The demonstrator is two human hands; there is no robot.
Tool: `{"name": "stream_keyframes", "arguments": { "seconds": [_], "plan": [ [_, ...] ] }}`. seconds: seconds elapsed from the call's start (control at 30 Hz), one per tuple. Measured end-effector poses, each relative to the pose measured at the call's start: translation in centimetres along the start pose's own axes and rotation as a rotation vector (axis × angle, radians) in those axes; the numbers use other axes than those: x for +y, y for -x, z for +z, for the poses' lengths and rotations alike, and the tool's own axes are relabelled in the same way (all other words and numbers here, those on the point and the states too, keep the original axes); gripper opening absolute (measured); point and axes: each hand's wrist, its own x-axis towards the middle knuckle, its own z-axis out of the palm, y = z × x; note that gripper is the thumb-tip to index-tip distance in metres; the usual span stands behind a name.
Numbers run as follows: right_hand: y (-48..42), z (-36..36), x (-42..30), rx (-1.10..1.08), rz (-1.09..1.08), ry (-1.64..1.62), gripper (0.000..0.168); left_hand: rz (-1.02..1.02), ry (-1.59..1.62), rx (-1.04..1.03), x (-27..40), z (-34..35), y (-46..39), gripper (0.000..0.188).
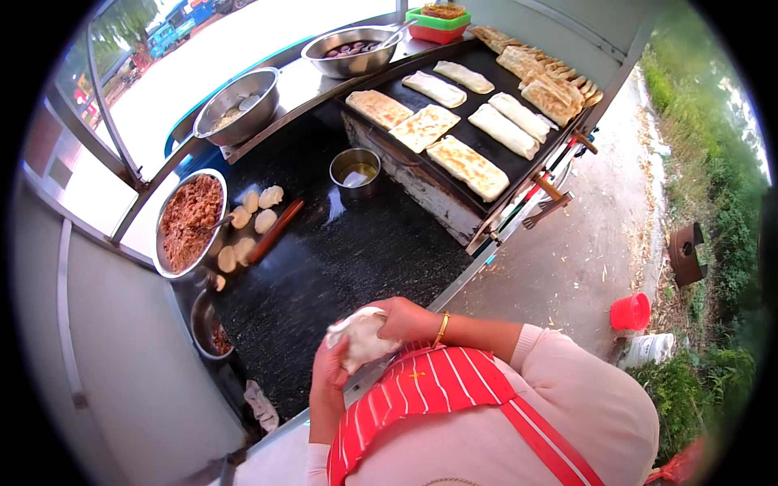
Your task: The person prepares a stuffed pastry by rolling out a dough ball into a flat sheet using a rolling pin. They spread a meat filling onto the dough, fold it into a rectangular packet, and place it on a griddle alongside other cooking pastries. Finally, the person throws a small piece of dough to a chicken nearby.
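Observation:
A soft, pale piece of dough (364, 340) is held between both hands in front of my apron, over the near edge of the black worktop (364, 255). My left hand (330, 364) grips its left side, with the thumb on top. My right hand (408, 320), below a gold-coloured bracelet, pinches the upper right side. The underside of the dough and several fingers are hidden. Further up the worktop, several small dough pieces (265, 221) lie beside a reddish-brown rolling pin (276, 231).
A bowl of minced filling (191, 222) stands left; a metal pot of oil (355, 168) sits near the griddle (419, 100). Several filled flatbreads (468, 167) lie on the griddle. Two steel bowls (243, 109) (352, 51) stand on the back shelf. A wooden-handled tool (550, 194) hangs off the griddle's right side.

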Motion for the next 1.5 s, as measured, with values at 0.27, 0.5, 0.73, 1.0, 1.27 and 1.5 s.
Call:
{"name": "stream_keyframes", "arguments": {
  "seconds": [0.27,0.5,0.73,1.0,1.27,1.5],
  "plan": [
    [0.2,-3.8,9.4,0.271,0.162,-0.447,0.039,0.158,-0.178,-0.037,2.8,5.3,-0.5,0.039],
    [2.4,-9.1,3.3,0.445,-0.331,0.297,0.046,0.088,-0.356,0.228,1.0,-1.3,-7.2,0.040],
    [4.3,-25.9,-4.1,0.774,-0.484,1.045,0.042,0.074,-0.247,0.292,1.0,-0.6,-7.1,0.040],
    [2.2,-31.1,-2.2,0.479,-0.222,1.089,0.055,0.010,-0.150,0.353,0.6,-1.6,-7.3,0.042],
    [2.3,-37.6,-0.8,0.560,-0.145,1.036,0.050,0.018,-0.245,0.375,1.0,1.3,-7.0,0.046],
    [2.6,-35.1,-3.1,0.864,-0.371,0.945,0.035,0.080,-0.465,0.404,0.9,1.4,-6.8,0.040]
  ]
}}
